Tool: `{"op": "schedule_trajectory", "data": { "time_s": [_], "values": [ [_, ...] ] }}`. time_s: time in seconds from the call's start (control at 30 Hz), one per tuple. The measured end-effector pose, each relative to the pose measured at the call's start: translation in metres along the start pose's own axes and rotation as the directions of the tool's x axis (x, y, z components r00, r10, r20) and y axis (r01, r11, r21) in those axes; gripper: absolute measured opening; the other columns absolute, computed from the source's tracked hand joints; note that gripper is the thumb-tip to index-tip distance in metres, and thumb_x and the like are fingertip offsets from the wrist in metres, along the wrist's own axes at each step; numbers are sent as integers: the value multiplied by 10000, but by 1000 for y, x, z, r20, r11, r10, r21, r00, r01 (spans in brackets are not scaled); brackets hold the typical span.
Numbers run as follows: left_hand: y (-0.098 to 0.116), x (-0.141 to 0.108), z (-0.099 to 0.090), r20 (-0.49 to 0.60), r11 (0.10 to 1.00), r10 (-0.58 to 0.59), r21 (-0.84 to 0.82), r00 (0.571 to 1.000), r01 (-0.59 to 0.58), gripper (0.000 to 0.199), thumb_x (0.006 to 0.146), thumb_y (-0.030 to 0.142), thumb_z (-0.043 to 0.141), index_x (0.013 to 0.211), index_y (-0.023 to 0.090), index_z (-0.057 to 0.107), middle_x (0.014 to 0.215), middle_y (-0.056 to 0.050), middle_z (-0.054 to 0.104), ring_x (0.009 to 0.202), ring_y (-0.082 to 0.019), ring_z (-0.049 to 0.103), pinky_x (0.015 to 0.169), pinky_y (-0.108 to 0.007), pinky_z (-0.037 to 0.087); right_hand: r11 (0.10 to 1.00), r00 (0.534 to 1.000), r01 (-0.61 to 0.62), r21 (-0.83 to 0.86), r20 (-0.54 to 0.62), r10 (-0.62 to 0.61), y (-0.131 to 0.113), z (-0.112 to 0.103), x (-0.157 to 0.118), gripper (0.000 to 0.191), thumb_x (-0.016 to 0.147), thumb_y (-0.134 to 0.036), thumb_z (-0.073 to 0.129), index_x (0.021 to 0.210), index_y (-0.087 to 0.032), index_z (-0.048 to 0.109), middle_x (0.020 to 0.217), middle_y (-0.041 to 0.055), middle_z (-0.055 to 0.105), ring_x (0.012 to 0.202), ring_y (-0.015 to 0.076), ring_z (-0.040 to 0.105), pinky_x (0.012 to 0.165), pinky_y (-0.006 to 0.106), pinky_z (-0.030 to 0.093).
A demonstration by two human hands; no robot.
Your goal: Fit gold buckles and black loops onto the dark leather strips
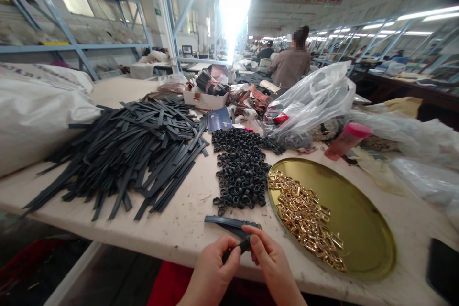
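Observation:
Near the table's front edge, my left hand (221, 259) and my right hand (266, 252) are close together. Between their fingertips they pinch a dark strap (244, 245), mostly covered by the fingers. Just beyond them lie a few black straps (224, 221), with a bit of gold metal at the right end. Farther back spreads a pile of small black loops (240, 172). To the right, gold buckles (301, 210) are heaped on the left side of a round gold tray (362, 229). A large heap of loose black straps (132, 148) covers the table's left part.
A white sack (36, 119) bulges at the left. Behind the loops are a blue booklet (219, 119), a white box (204, 100) and a clear plastic bag (315, 100). A pink-lidded container (347, 141) lies beyond the tray. A person (292, 64) sits farther back.

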State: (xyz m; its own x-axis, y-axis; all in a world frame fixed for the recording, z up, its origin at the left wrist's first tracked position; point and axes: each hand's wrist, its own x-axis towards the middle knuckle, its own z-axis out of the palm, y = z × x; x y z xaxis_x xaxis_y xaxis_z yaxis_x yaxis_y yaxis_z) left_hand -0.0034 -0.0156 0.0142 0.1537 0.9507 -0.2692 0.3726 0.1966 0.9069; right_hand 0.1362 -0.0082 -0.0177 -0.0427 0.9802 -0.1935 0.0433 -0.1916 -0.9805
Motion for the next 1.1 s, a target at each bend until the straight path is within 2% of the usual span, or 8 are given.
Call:
{"op": "schedule_trajectory", "data": {
  "time_s": [0.2,0.33,0.43,0.5,0.67,0.87,0.97,1.1],
  "values": [
    [-1,-4,1,-30,999,46,12,999,-45,249,812,338,408,706,156,541,592,34,461,576,-112,417,539,-199,310,994,1000,-19,108,16,17,0,0,-5,393,718,-550,543,670,-160,561,477,-58,429,440,81,379,439,208,306],
    [0,-8,-3,77,992,99,75,992,-105,209,798,284,428,712,160,572,628,27,526,609,-118,459,569,-201,326,998,994,-18,63,112,11,2,-1,-11,449,731,-573,507,717,-137,611,522,-27,485,464,87,406,448,215,302],
    [4,-11,-4,54,988,100,110,994,-105,196,786,270,440,696,157,572,624,23,537,612,-123,471,573,-207,335,998,985,15,54,171,-24,0,-2,-14,408,746,-528,526,810,-138,630,561,-22,501,498,89,417,469,213,306],
    [8,-12,-4,49,992,103,72,993,-106,199,792,277,437,718,154,575,652,12,558,633,-129,489,590,-211,354,997,987,13,75,157,-25,-2,-2,-15,387,733,-513,553,836,-146,616,558,-32,494,494,86,408,464,209,301],
    [15,-18,-9,99,987,149,-68,984,-143,283,768,168,443,1045,182,497,770,12,607,702,-130,536,648,-217,391,987,1000,28,156,-1,-28,-12,1,-15,340,692,-507,600,706,-173,536,498,-71,434,441,71,352,431,199,275],
    [14,-14,-11,85,983,95,-163,992,-80,179,769,164,432,946,175,453,705,21,588,640,-117,526,604,-214,385,969,996,75,236,34,-86,-17,9,-24,387,747,-548,511,707,-166,556,560,-18,532,511,105,452,486,222,345],
    [11,-10,-12,72,992,35,-123,997,-26,195,751,187,468,942,177,429,633,50,547,582,-112,508,558,-208,363,932,994,-65,356,102,30,-16,5,-21,449,775,-588,432,701,-163,557,548,-19,527,498,94,455,485,213,365],
    [7,-4,-15,74,998,-53,-25,996,55,200,732,255,517,896,183,429,611,50,553,573,-122,518,528,-204,348,851,929,-333,405,292,225,-11,4,-12,399,611,-521,682,761,-186,527,538,-74,484,412,44,381,410,166,293]
  ]
}}
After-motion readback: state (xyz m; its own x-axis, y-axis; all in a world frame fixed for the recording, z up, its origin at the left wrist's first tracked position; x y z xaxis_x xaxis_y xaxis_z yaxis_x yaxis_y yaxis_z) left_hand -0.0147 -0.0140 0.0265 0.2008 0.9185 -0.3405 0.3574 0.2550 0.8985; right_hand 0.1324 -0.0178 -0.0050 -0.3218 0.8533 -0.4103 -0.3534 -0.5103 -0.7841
